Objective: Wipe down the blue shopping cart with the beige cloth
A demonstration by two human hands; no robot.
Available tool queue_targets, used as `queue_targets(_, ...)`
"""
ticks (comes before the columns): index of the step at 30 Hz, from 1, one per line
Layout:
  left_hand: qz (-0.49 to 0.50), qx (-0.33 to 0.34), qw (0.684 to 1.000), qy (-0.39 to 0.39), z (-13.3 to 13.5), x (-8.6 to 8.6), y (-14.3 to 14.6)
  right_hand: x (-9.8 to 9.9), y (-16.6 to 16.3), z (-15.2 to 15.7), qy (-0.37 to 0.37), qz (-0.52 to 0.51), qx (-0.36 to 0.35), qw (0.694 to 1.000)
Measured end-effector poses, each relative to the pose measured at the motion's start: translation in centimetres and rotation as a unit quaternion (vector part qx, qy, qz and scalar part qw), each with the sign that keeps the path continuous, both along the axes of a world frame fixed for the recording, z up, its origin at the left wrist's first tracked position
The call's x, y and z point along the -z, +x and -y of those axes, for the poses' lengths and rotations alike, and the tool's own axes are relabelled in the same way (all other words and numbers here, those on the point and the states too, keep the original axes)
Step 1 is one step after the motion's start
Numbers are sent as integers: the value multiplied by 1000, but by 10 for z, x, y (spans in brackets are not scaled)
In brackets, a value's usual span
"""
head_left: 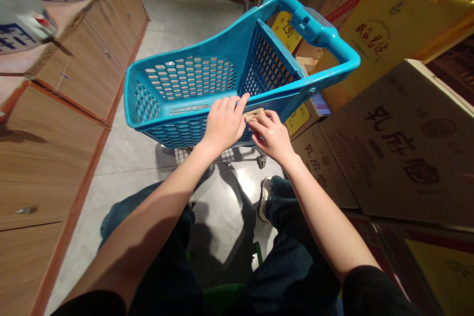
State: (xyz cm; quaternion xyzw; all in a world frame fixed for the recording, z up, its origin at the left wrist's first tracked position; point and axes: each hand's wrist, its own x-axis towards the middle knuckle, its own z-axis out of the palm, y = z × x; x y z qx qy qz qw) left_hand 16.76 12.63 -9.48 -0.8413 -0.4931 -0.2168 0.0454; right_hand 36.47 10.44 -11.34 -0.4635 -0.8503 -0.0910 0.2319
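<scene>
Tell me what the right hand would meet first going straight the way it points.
The tan cloth, already at the right hand's fingertips. Past that, probably the left hand or the cart's near side; depth is unclear.

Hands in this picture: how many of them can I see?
2. The left hand is on the near rim of the blue shopping cart; the right hand, beside it, touches a tan cloth-like piece at the cart's near side.
</scene>
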Motion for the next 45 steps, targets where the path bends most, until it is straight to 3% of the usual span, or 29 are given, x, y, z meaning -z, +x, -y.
queue_targets(3,4,1,1000,3,-1,1,-1,-3,3,-2,-24,18,-5,1000)
queue_targets(9,4,4,1000,2,-1,2,-1,-11,25,-5,56,-49,108,991)
queue_targets(16,7,0,1000,-3,-1,1,-1,-4,10,1,-47,28,55,997)
queue_targets(21,9,3,1000,4,-1,3,-1,-6,15,0,-5,-26,107,994)
queue_targets(27,6,1,1000,-3,-1,1,-1,-3,4,4,-71,36,95,992)
queue_targets(39,-3,-3,1000,6,0,1,-1,-4,-2,9,-98,13,160,982)
queue_targets(45,-8,-4,1000,1,0,0,-1,-19,-8,11,-197,53,203,958)
